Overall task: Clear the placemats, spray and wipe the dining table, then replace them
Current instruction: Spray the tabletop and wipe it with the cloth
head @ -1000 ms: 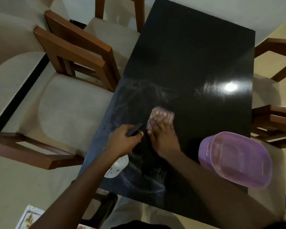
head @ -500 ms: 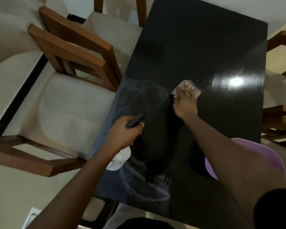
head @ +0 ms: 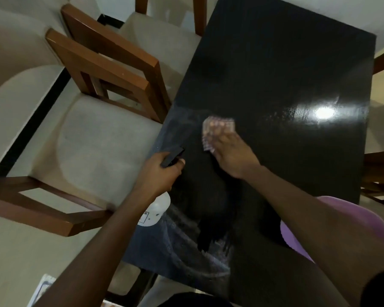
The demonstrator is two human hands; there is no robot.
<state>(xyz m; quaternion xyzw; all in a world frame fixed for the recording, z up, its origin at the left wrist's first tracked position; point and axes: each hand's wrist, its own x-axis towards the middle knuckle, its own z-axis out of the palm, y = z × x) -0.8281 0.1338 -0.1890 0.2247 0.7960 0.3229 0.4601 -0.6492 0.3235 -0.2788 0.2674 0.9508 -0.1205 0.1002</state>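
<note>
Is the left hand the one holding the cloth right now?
No, the left hand grips the spray bottle, while the right hand presses the checked cloth flat on the dark table.

Black table (head: 286,63), seemingly pink-checked cloth (head: 217,127)

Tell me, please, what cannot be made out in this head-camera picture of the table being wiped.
All in the head view:
Spray bottle: label mostly covered by the left hand gripping it; print too small.
Purple container: largely hidden behind the right forearm.
Cloth: motion-blurred, partly under the right hand.
Printed sheet: cut off by the bottom edge and left arm.
Placemats: none in view.
</note>
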